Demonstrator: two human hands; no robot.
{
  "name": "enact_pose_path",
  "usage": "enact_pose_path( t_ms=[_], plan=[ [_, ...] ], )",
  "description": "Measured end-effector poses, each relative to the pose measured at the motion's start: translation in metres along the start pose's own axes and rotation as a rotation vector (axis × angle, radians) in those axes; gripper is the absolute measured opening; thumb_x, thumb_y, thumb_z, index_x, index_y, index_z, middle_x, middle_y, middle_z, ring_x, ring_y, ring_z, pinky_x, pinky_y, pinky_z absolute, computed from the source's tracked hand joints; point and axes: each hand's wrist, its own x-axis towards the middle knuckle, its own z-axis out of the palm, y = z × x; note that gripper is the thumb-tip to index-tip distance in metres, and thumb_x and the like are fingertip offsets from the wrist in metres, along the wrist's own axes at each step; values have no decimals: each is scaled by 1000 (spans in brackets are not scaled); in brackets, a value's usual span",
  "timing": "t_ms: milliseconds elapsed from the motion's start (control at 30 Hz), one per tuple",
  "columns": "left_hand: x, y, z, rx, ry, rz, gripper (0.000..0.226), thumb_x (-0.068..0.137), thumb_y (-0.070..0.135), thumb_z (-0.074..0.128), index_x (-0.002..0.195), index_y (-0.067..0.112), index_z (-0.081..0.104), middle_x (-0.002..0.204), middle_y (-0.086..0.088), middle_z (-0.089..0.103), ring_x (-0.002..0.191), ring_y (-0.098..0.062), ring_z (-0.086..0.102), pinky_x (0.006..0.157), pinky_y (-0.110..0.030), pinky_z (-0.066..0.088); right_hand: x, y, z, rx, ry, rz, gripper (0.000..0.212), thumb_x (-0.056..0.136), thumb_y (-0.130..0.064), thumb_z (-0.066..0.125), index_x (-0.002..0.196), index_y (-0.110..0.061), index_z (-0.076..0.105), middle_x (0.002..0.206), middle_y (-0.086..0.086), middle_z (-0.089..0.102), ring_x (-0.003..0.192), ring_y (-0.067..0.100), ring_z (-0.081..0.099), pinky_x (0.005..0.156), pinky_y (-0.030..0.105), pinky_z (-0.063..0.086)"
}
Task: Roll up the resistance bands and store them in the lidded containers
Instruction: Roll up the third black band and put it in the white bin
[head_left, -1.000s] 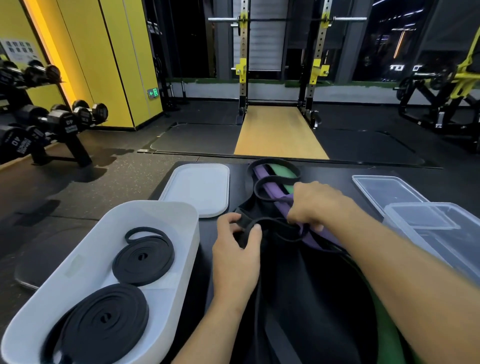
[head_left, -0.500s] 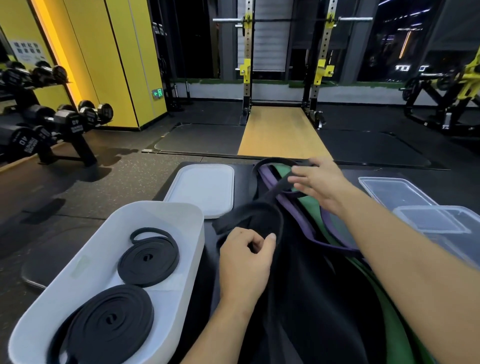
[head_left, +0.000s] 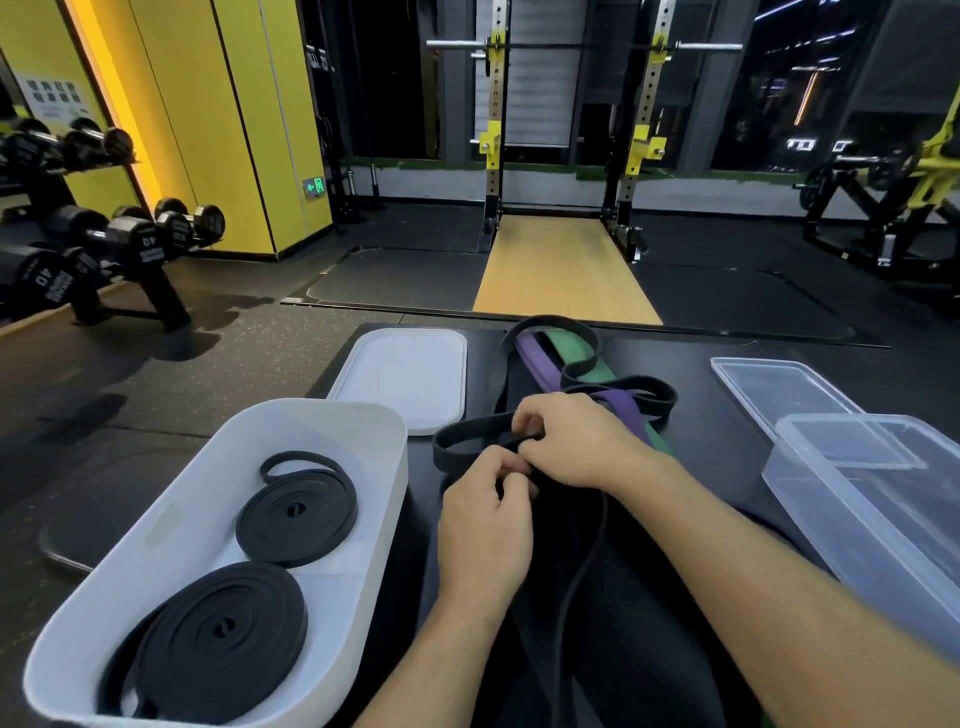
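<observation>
Pinching a flat black band (head_left: 467, 434) between curled fingers, the left hand (head_left: 485, 512) and right hand (head_left: 576, 441) meet on the dark worktop (head_left: 727, 415). Just beyond lie a purple band (head_left: 535, 358) and green band (head_left: 566, 345) (matte, ribbon-like). Left, a smooth white tub (head_left: 311, 410) holds two black coils (head_left: 296, 512); right, a clear container (head_left: 857, 499) stands apart.

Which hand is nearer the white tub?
Left. The left hand sits just right of the white tub; the right hand is farther right, beyond it. Both pinch the black band.
</observation>
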Motion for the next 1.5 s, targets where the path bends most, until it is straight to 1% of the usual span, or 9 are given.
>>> enact_pose_path(
  t_ms=[433,667,733,933,1133,1267,1367,1400,1500],
  plan=[
    [-3,-1,1,-3,149,17,39,92,7,61,117,32,44,118,17,43,101,17,49,71,-1,37,-49,-1,9,-401,83,263,22,92,-41,64,95,-19,56,82,-2,50,79,25,53,70,33,41],
    [-1,3,-2,-52,105,-54,101,93,-9,51,163,43,1,158,19,34,115,12,58,85,-13,50,-59,21,11,-258,128,417,13,96,-30,57,98,-18,51,103,6,64,98,32,62,75,33,40],
    [1,1,-2,-67,86,-89,96,89,-12,48,166,34,11,147,19,46,103,18,60,74,-4,48,-60,26,18,-216,124,395,16,98,-26,52,110,-16,51,117,11,66,110,35,63,76,36,39],
    [6,-5,-1,45,82,-44,44,89,10,64,131,22,70,133,10,64,126,-9,59,113,-30,44,-70,33,18,-65,103,254,39,93,-31,50,130,-38,58,115,3,71,108,33,63,85,41,50],
    [14,-1,-4,59,41,-108,36,94,1,61,121,20,76,124,6,72,106,-2,60,86,-9,41,-77,39,15,-92,195,210,26,89,-55,60,108,-44,74,103,-13,74,105,21,65,80,32,48],
    [25,1,-9,3,23,-177,32,86,3,71,100,31,79,113,2,77,99,-11,69,87,-24,50,-77,45,22,-60,245,147,28,85,-63,67,100,-42,78,96,-12,56,101,15,58,76,32,48],
    [23,2,-11,179,-1,-74,19,95,21,63,106,18,77,119,-4,67,102,-20,64,103,-43,50,-74,45,32,24,342,96,26,87,-58,71,91,-33,80,97,-11,36,102,11,40,77,33,47],
    [19,3,-11,248,-39,-44,26,99,20,55,116,19,75,122,0,58,104,-17,59,93,-19,33,-74,43,35,52,358,83,25,87,-56,72,88,-32,80,100,-12,35,103,10,38,77,31,46],
    [18,-2,-14,374,-130,7,46,101,7,45,141,23,62,122,12,43,115,-9,52,92,-24,38,-73,35,39,86,340,26,23,87,-54,74,88,-33,81,119,-18,38,115,7,35,87,31,47]
  ],
)
